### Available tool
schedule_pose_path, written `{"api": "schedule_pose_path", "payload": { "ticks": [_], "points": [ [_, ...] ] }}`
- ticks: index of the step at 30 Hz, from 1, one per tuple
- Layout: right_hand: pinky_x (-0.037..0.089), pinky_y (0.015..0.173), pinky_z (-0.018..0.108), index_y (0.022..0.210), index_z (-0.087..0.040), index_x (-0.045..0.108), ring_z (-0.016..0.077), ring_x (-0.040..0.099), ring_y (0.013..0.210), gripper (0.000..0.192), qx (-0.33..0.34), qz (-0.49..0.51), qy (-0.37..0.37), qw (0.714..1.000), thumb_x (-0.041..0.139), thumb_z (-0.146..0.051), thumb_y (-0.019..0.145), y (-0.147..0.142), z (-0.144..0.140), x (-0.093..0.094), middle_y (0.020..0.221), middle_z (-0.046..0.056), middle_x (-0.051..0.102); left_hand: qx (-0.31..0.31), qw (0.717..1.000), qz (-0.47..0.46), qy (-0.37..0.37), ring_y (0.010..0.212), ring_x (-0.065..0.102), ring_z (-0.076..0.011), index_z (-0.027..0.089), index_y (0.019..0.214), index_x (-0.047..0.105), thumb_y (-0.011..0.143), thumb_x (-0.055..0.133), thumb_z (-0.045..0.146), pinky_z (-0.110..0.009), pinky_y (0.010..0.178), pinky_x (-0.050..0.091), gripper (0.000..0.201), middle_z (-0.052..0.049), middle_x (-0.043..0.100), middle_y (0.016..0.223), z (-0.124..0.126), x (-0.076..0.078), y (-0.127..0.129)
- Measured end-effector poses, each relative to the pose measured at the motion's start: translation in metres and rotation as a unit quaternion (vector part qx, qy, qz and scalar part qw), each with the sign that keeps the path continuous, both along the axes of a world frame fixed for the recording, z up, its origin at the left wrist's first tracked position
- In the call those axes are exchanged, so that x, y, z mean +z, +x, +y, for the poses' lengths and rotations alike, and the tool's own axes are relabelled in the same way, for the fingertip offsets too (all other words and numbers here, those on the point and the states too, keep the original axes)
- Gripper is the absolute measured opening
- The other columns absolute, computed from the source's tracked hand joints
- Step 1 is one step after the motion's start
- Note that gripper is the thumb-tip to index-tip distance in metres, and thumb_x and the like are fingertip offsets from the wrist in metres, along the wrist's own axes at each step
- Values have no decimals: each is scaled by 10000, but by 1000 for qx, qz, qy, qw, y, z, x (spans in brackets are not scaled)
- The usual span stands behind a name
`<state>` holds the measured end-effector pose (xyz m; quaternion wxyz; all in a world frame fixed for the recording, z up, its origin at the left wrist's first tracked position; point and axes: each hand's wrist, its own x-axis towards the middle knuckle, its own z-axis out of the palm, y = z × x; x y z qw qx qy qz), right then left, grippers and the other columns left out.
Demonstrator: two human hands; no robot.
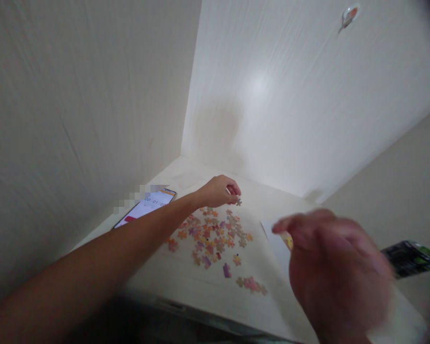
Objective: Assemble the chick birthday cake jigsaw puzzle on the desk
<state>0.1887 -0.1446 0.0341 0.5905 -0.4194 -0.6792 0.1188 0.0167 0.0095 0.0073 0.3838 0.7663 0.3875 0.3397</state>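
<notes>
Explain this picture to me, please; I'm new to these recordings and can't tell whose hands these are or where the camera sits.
There is no machine here: a person wears one camera on the head, looking down at their own bare hands. The left hand reaches out over a pale table in a corner, its fingertips at a single puzzle piece. Below it lie scattered puzzle pieces, and a phone showing a timer rests near the left wall. The right hand is close to the camera and blurred; it seems to pinch something small and yellowish, above a white sheet. A dark package lies at the right.
</notes>
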Motion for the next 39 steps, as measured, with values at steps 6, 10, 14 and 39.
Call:
{"api": "schedule_pose_path", "payload": {
  "ticks": [6,10,14,39],
  "points": [
    [450,498,271,916,-168,641,170,620,614,358,8,2,-192,981,603,-517,846,4,93,-41,799,62,666,-23,993,-105,-54,676,657,-108,63,899,655,773,681,164,-264,689,574,164,-81,687,797,-7,3,8],
    [446,487,252,884,-162,632,171,647,579,363,52,-7,-203,978,615,-522,844,2,99,-57,734,51,672,-21,986,-134,-93,680,656,-104,53,888,648,765,694,130,-299,732,598,152,-66,668,795,-10,3,9],
    [459,505,263,865,-168,641,180,655,574,358,37,1,-192,981,559,-516,882,3,95,-63,708,53,686,-22,975,-167,-146,653,658,-112,54,850,650,718,746,124,-328,732,608,177,-51,664,754,-14,1,13],
    [407,571,281,772,-211,738,153,590,614,119,-37,-318,-257,912,637,-269,795,56,111,-69,725,24,701,-11,905,377,196,610,596,-167,177,712,747,675,583,150,-286,642,438,171,-64,697,683,1,-15,1]
  ]
}}
